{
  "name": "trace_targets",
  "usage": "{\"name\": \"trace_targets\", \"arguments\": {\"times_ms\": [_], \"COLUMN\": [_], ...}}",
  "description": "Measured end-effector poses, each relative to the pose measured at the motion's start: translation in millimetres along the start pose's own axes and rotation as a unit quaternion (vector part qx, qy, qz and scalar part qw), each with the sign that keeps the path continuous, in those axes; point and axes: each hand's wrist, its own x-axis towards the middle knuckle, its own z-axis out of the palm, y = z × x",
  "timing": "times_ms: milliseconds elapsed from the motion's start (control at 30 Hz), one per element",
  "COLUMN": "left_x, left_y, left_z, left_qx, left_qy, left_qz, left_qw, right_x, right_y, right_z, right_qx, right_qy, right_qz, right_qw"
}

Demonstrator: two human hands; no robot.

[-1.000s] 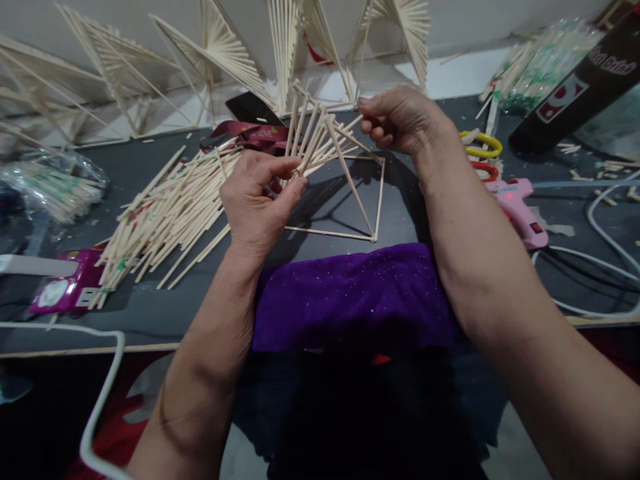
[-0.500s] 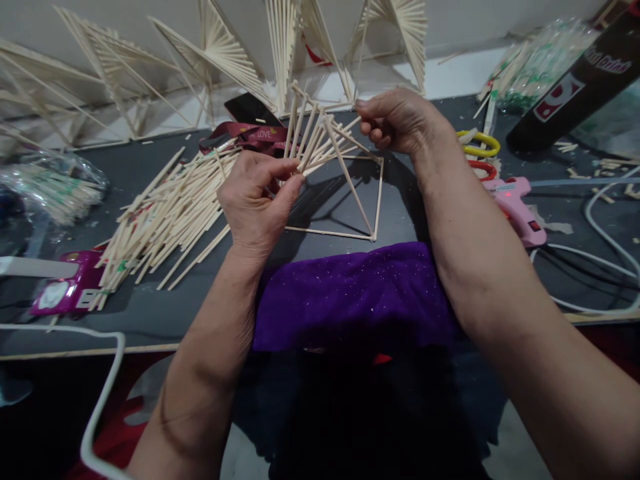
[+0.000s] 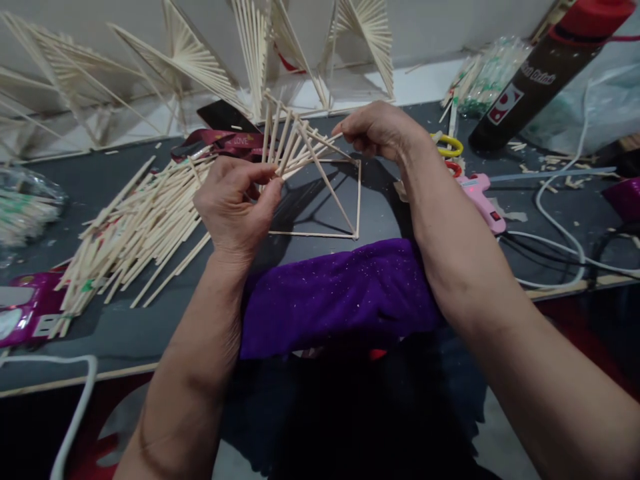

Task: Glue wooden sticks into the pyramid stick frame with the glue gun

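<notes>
A frame of thin wooden sticks (image 3: 359, 200) stands on the dark table between my hands, with a square base and a fan of several sticks at its top. My left hand (image 3: 233, 210) has thumb and forefinger closed on the near left end of a wooden stick (image 3: 311, 155) at the fan. Thumb and fingers of my right hand (image 3: 383, 130) pinch at the far right end of what looks like the same stick. Its exact contact with the other sticks is hard to make out. Beside my left hand lies a large pile of loose sticks (image 3: 145, 233).
Finished-looking stick structures (image 3: 367, 40) line the wall. At right are a pink glue gun (image 3: 480, 197), yellow-handled scissors (image 3: 450, 143), a dark bottle (image 3: 530, 83) and white cables (image 3: 560, 180). A purple device (image 3: 30, 303) sits left; purple cloth (image 3: 340, 293) covers the near edge.
The camera view has turned a little to the right, so everything sits further left. My right hand is slightly lower over the frame; both pinches are kept.
</notes>
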Motion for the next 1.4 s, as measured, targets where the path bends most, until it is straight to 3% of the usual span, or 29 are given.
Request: {"name": "trace_targets", "arguments": {"times_ms": [500,733,1400], "left_x": [0.7,0.1,1.6], "left_y": [-2.7,-1.6,0.0], "left_z": [-0.5,-2.9,-3.9], "left_qx": [-0.012,-0.002,0.003], "left_qy": [-0.007,-0.01,-0.015], "left_qz": [0.018,0.017,0.007], "left_qw": [1.0,1.0,1.0], "right_x": [-5.1,3.4,1.7], "right_y": [14.4,22.0,28.8], "right_z": [-3.0,1.4,3.3], "right_qx": [-0.046,-0.099,-0.08], "right_qy": [0.046,0.041,0.027], "right_qz": [-0.007,-0.014,-0.051], "right_qw": [0.998,0.994,0.995]}}
